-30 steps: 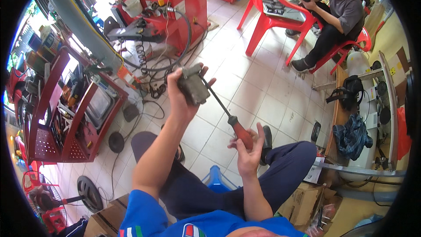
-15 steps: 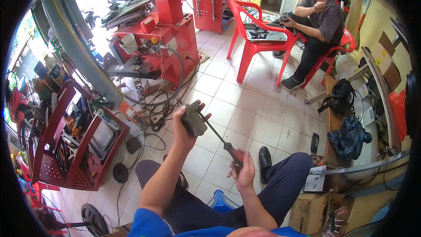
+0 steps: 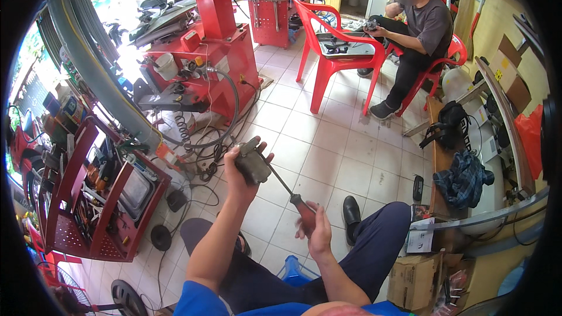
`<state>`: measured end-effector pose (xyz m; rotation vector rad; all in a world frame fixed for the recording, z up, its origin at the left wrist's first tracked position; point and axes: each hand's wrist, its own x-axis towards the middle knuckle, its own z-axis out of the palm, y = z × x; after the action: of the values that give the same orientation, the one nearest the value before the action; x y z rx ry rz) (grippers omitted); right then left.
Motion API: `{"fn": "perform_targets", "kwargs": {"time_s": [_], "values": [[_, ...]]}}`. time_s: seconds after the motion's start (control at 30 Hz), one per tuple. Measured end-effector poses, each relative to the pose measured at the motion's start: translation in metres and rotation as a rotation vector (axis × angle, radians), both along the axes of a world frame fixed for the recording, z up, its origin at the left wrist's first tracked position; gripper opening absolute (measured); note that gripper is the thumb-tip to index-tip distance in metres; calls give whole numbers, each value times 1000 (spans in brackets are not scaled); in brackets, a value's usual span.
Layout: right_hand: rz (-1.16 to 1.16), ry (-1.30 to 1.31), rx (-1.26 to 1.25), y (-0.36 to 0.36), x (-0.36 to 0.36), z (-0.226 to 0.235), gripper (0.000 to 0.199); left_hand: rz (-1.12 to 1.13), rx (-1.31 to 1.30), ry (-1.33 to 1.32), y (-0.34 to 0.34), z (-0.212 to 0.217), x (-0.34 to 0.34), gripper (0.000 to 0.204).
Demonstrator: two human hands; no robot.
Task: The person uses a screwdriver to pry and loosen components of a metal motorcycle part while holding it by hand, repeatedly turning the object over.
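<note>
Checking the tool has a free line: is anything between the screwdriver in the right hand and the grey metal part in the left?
Nothing visible. The screwdriver shaft runs straight from the right hand to the grey metal part that the left hand holds.

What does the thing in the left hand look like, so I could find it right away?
Start at the tall red machine at the back, then come down across the pale floor tiles to the raised left hand. It grips a small grey-brown metal block, dull and chunky. It is the only thing with the screwdriver tip pushed against it, the red handle held by the right hand.
</note>
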<state>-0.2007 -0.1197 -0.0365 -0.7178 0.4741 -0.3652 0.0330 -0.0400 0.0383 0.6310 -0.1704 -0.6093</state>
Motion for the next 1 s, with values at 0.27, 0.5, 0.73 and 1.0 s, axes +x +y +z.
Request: {"fn": "perform_targets", "kwargs": {"time_s": [0.27,0.5,0.73,1.0], "values": [[-268,26,-548,19,14,25,49,38,-46,65,4,1,9,53],[-79,70,-376,14,3,18,54,24,-16,78,1,6,3,56],[-275,80,-632,19,9,25,58,40,-41,70,2,18,1,59],[-163,74,-646,21,9,28,59,39,-52,41,7,8,12,59]]}}
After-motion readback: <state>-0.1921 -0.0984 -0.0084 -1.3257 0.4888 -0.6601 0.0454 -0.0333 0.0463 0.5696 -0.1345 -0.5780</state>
